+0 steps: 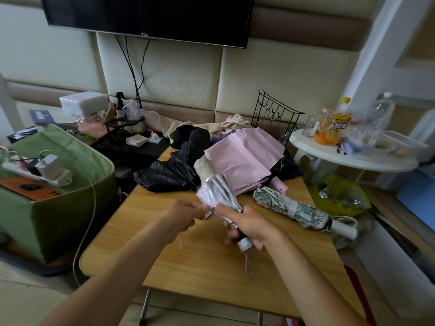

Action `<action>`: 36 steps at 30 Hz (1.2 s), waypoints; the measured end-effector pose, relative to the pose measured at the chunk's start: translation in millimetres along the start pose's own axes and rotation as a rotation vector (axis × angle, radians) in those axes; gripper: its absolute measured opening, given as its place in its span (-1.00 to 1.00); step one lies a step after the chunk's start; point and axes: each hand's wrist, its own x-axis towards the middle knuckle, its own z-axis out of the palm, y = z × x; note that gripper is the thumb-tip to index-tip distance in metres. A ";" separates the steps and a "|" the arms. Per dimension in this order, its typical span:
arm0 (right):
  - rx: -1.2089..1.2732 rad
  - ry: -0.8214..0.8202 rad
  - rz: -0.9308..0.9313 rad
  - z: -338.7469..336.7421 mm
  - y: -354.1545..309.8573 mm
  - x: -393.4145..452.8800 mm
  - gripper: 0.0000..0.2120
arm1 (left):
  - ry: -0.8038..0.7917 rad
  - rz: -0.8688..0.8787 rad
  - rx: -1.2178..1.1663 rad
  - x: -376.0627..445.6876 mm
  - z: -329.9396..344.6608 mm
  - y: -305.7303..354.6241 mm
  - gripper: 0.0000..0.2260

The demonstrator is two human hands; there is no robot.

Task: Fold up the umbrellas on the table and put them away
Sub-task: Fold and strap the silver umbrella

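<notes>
Silver umbrella (217,194) in both hands, mid-table (202,262).

One camera, up on the person's head, looking forward and down.

There is only this one view, so no other view shares any part of it. It looks down along both bare arms to the left hand (182,214) and the right hand (249,228), which sit close to the camera, low in the middle. The wooden table (211,262) lies under the fingers and stretches away past them. Far beyond the fingertips the view reaches the padded wall (179,74) and the bottom of a TV (150,17) at the top edge. Left of the fingers it takes in a green box (58,198); right of them, a white round table (348,156). Edges bend, as with a wide lens.
</notes>
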 end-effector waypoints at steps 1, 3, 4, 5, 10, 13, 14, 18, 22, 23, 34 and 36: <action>0.056 -0.007 0.008 -0.6 -1.9 -1.2 -0.51 | -0.025 0.002 -0.013 1.2 -2.0 -0.1 -0.79; 0.139 -0.043 0.015 0.0 -6.0 -3.8 -0.50 | -0.062 0.023 -0.015 2.5 -4.7 0.5 -0.83; 0.170 -0.070 0.018 0.6 -7.7 -5.3 -0.53 | -0.066 0.038 -0.005 3.2 -4.8 0.9 -0.84; 0.199 -0.106 0.024 1.7 -9.3 -7.0 -0.57 | -0.070 0.048 -0.003 3.7 -3.9 1.2 -0.84; 0.317 -0.268 0.068 5.0 -11.8 -10.5 -0.68 | -0.044 0.123 -0.120 2.8 4.2 -0.4 -0.86; 0.335 -0.289 0.072 5.2 -10.2 -9.0 -0.64 | 0.055 0.152 -0.148 -0.8 8.5 1.1 -0.82; 0.334 -0.283 0.066 5.3 -9.4 -8.5 -0.62 | 0.101 0.161 -0.130 -0.1 9.4 1.2 -0.78; 0.317 -0.258 0.030 6.8 -8.0 -7.4 -0.60 | 0.198 0.168 -0.178 2.6 10.8 0.7 -0.70; 0.301 -0.242 -0.002 9.0 -5.2 -5.5 -0.62 | 0.090 0.227 -0.320 -3.3 15.7 1.3 -0.84; 0.305 -0.247 -0.003 8.9 -4.6 -5.1 -0.62 | 0.072 0.241 -0.312 -4.2 16.7 1.1 -0.88; 0.249 -0.405 0.020 14.2 3.9 -4.5 -0.66 | -0.255 0.172 -0.466 -14.2 15.9 14.3 -0.60; 0.244 -0.423 0.019 17.3 3.3 -5.5 -0.66 | -0.247 0.172 -0.473 -12.3 16.0 13.4 -0.51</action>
